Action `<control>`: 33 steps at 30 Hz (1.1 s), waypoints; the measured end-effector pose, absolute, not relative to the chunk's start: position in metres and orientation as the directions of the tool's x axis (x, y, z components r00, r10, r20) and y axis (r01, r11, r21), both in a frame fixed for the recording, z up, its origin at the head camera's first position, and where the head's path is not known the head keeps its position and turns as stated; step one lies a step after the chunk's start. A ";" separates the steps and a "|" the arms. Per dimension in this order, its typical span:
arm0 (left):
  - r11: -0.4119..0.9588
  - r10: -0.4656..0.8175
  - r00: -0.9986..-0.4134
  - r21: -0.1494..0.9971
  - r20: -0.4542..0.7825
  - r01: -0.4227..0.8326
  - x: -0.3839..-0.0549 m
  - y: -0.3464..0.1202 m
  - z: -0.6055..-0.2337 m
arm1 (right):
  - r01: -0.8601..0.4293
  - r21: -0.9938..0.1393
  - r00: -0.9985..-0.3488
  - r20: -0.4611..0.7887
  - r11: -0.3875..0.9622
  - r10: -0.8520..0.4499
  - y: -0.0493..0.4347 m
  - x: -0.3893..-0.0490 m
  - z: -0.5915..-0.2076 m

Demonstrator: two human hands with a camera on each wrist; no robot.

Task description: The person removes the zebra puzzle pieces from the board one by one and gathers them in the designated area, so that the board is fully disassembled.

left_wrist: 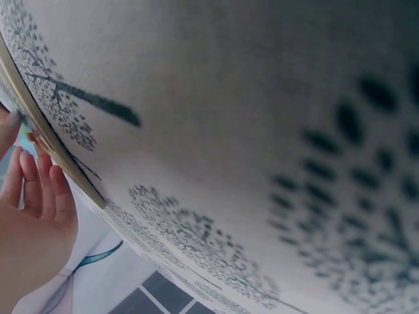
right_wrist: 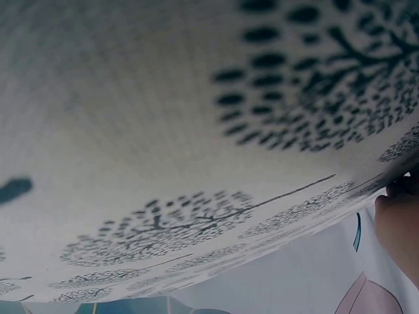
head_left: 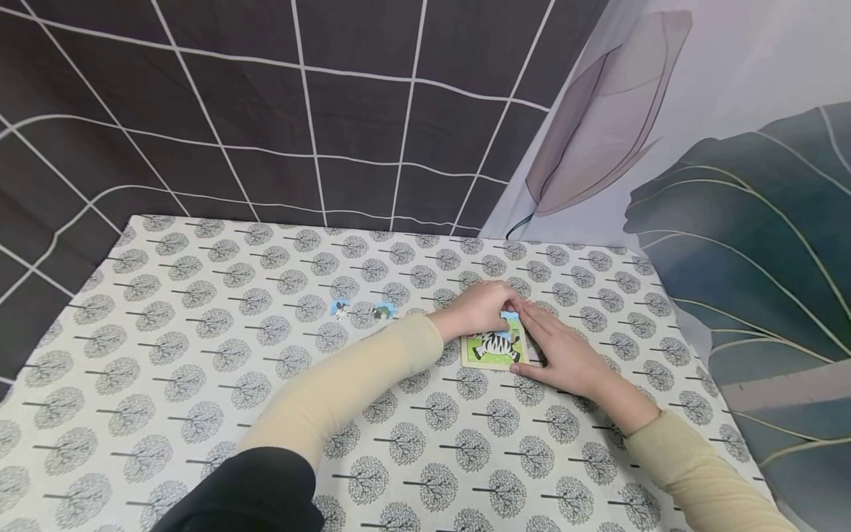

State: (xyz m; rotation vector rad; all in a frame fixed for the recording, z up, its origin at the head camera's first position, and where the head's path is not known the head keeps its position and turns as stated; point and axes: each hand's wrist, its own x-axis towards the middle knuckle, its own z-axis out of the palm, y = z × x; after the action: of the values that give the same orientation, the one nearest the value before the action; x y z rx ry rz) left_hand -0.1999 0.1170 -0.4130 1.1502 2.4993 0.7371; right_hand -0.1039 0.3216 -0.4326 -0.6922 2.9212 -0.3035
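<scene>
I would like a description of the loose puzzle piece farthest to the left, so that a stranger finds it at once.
On the tree-print tablecloth, first find the zebra puzzle. Go left to a separate pair; the left puzzle piece has black-and-white stripes on blue, whereas its neighbour shows green.

Puzzle board (head_left: 493, 360) on tbl (head_left: 425, 473), just R of ctr; person's L hand (head_left: 480, 307) at its far side, R hand (head_left: 568, 358) at its R edge. To L, 2 loose pcs (head_left: 383, 311) side by side, apart. Hanging cloth (head_left: 352, 111) behind tbl; curtain (head_left: 744, 244) to R.
</scene>
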 end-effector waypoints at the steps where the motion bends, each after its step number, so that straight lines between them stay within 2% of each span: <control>1: 0.546 0.769 -0.638 0.564 -0.044 0.619 -0.200 0.117 -0.413 | -0.431 -0.223 -0.887 -0.073 0.875 -0.455 0.321 -0.104 -0.433; 21: 0.378 0.796 -0.601 0.721 0.068 0.582 -0.205 0.112 -0.413 | -0.410 -0.231 -0.895 -0.087 0.882 -0.438 0.323 -0.103 -0.434; 28: 0.357 0.766 -0.642 0.808 0.034 0.468 -0.208 0.096 -0.407 | -0.391 -0.230 -0.899 -0.111 0.891 -0.423 0.322 -0.102 -0.432; 33: 0.393 0.740 -0.672 0.819 -0.012 0.419 -0.214 0.071 -0.406 | -0.383 -0.225 -0.901 -0.121 0.896 -0.416 0.322 -0.103 -0.431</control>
State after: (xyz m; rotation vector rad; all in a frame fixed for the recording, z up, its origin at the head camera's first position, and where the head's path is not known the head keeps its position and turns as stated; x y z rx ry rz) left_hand -0.2140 0.0713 -0.4063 1.0016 2.2812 1.1788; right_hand -0.1028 0.3215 -0.4314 -0.6146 2.8959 -0.2941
